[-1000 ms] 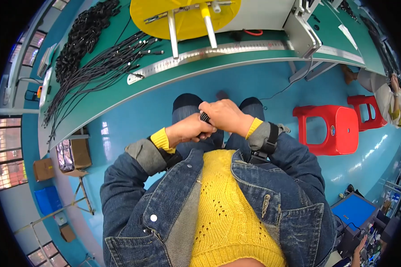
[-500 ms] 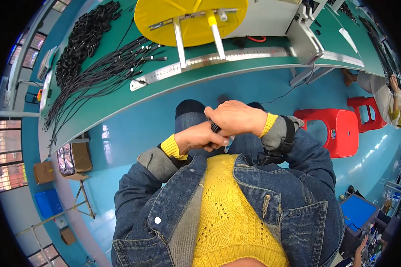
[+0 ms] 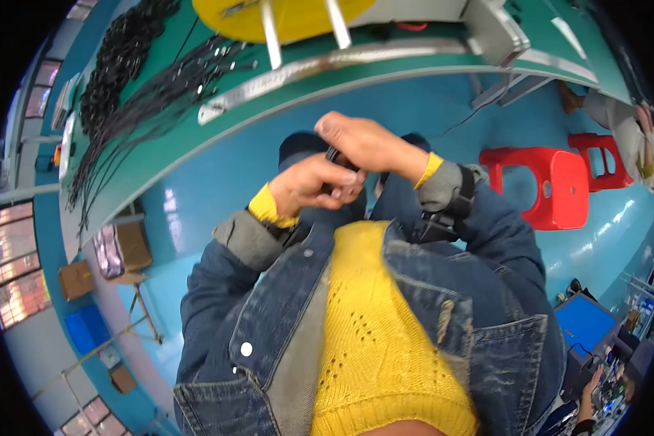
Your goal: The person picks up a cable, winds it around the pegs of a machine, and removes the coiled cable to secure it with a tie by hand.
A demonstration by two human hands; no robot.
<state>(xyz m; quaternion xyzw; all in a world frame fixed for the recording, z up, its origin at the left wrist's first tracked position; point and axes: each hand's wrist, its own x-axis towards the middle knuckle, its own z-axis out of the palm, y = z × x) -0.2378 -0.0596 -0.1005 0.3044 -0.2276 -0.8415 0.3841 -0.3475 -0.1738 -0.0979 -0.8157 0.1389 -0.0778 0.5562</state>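
Both of my hands meet above my lap, in front of the table edge. My left hand (image 3: 309,185) is closed, its thumb lying across a small black ribbed bundle (image 3: 333,154) that looks like coiled cable. My right hand (image 3: 378,150) is closed round the same bundle from the other side, thumb pointing up and left. Most of the bundle is hidden by the fingers. On the table's left part lie loose straight black cables (image 3: 163,98) with metal plug ends. Behind them is a heap of black coiled cables (image 3: 127,58).
A green-topped table (image 3: 261,86) carries a long steel ruler (image 3: 291,75), a yellow disc with two metal rods (image 3: 283,22) and a grey metal bracket (image 3: 498,33). Red stools (image 3: 570,189) stand to the right, near another person's arm (image 3: 647,134). Cardboard boxes (image 3: 134,243) are on the left.
My hands have risen slightly and moved a little left, still together on the black bundle. The table has shifted up and left in the view, and the picture is blurrier.
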